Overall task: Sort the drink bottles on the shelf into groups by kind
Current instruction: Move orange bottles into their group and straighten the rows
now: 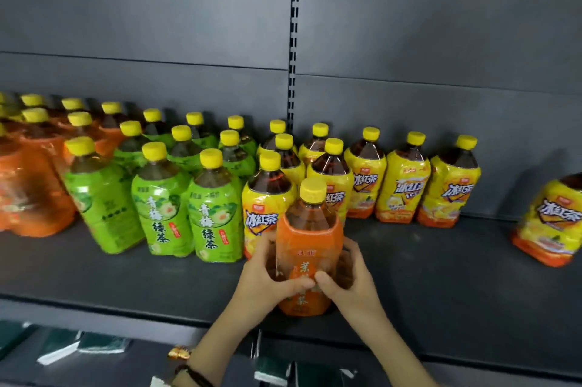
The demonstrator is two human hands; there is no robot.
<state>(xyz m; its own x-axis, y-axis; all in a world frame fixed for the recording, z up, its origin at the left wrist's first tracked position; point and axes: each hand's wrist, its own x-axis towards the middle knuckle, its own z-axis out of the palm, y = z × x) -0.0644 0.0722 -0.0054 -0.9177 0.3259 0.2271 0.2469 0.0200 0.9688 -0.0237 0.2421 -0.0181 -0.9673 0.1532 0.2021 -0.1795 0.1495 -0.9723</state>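
An orange-labelled bottle [308, 245] with a yellow cap stands upright near the front of the dark shelf [126, 276]. My left hand [267, 279] and my right hand [349, 276] both grip it, thumbs meeting across its label. Behind it stand groups of bottles: orange-labelled ones [31, 185] at the far left, green-labelled ones [163, 204] in the middle, yellow-labelled ones [403, 185] to the right. One yellow-labelled bottle [551, 216] stands apart at the right edge.
A grey back panel with a slotted upright [294, 24] rises behind the bottles. Bare shelf lies between the yellow group and the lone bottle at the right. Below the shelf's front edge, dark green packs [104, 342] sit on a lower level.
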